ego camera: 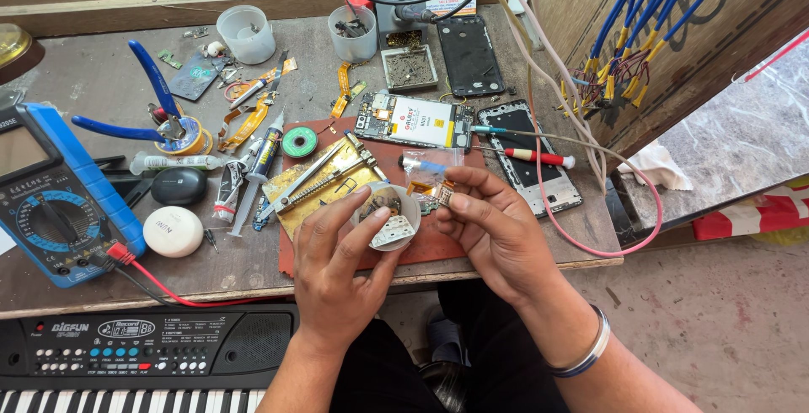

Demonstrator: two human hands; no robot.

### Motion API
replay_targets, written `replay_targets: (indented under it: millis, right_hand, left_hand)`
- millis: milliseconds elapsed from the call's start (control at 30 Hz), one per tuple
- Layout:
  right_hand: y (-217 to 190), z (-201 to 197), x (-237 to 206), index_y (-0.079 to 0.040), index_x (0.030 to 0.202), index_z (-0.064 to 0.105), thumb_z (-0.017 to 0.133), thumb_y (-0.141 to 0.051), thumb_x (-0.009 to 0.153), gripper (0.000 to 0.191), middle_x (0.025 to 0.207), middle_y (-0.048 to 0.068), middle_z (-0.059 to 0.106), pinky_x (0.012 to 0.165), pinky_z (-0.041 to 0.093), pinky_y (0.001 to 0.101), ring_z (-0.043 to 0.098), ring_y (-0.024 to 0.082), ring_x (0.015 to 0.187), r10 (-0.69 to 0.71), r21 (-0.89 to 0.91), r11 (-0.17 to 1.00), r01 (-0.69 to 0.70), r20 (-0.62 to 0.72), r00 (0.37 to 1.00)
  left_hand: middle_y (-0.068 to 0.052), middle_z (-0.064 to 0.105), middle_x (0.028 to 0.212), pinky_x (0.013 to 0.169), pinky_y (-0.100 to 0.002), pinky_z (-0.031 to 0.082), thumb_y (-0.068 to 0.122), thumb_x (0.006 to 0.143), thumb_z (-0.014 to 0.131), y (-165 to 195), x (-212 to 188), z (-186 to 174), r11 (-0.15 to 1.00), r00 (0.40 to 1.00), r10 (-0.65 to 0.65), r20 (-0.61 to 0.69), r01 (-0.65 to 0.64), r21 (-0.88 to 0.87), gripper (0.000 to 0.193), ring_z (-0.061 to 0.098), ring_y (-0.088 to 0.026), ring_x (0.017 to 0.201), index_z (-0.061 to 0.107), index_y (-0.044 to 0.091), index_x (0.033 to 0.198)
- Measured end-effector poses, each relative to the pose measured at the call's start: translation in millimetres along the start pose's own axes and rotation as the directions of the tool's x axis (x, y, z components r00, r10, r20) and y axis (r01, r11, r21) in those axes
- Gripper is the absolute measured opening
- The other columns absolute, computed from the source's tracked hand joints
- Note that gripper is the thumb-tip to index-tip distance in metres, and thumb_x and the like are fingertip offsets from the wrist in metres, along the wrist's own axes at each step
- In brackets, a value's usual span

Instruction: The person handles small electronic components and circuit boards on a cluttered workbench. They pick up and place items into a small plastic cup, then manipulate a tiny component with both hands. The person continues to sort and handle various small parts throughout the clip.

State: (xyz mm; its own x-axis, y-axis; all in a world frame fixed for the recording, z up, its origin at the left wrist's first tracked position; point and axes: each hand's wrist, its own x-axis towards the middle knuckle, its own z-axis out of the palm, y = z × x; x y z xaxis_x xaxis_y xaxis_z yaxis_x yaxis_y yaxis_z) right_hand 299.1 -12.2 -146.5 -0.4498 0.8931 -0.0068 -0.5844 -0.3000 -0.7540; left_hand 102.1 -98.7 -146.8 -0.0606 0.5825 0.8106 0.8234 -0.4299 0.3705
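Left hand (341, 257) cups a small white parts dish (389, 217) at the workbench (93, 84) front edge, fingers curled round it; right hand (489, 219) pinches a small flex connector (442, 193) just beside it.

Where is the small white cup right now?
Head view, centre: the white cup sits in the left hand at the bench's front edge, beside the right hand.

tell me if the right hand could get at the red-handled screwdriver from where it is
Probably yes. The right hand is busy pinching a small part, but the red-handled screwdriver lies uncovered just beyond it on the opened phone, only a thin cable crossing nearby.
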Motion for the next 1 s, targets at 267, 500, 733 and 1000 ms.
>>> replay_targets:
  millis: [267,500,733,1000]
  right_hand:
    - [5.1,-5.2,-1.5,0.003,0.122,0.063,0.069,-0.002,0.096,0.027,0.100,0.012,0.071,0.084,0.058,0.0313,0.072,0.019,0.091,-0.007,-0.028,1.000,0.008,0.059,0.998]
    - [6.7,-9.5,-7.7,0.006,0.118,0.065,0.073,0.001,0.090,0.030,0.102,0.013,0.073,0.083,0.062,0.0348,0.074,0.020,0.089,0.058,-0.198,0.980,-0.030,0.134,0.989]
    - [4.5,-14.3,-10.4,0.007,0.120,0.068,0.075,0.002,0.089,0.032,0.106,0.013,0.073,0.085,0.061,0.0329,0.071,0.017,0.096,0.122,-0.282,0.958,-0.045,0.263,0.957]
    - [2.7,-12.6,-10.6,0.006,0.116,0.069,0.076,0.000,0.089,0.029,0.109,0.012,0.072,0.084,0.059,0.0323,0.070,0.016,0.096,0.143,-0.328,0.944,-0.034,0.314,0.938]
  left_hand:
    - [-0.005,0.060,0.138,0.105,-0.042,0.047,0.019,0.083,0.087,0.4,-0.7,-1.5,1.000,1.000,-0.002,0.017,0.001,0.026,0.045,0.060,-0.026,0.125,0.070,0.026,0.124]
    - [-0.005,0.059,0.140,0.104,-0.043,0.045,0.016,0.082,0.086,-0.8,-1.4,-3.0,1.000,0.999,-0.008,0.051,0.007,0.024,0.053,0.059,-0.025,0.127,0.067,0.025,0.131]
    - [-0.005,0.058,0.141,0.104,-0.043,0.044,0.017,0.081,0.087,-0.6,-1.7,-2.9,1.000,0.998,-0.010,0.057,0.008,0.024,0.059,0.059,-0.025,0.128,0.065,0.023,0.136]
    - [-0.004,0.057,0.141,0.104,-0.042,0.045,0.017,0.083,0.086,-1.5,-2.4,-2.7,1.000,0.999,-0.004,0.051,0.002,0.026,0.058,0.058,-0.025,0.129,0.064,0.023,0.137]
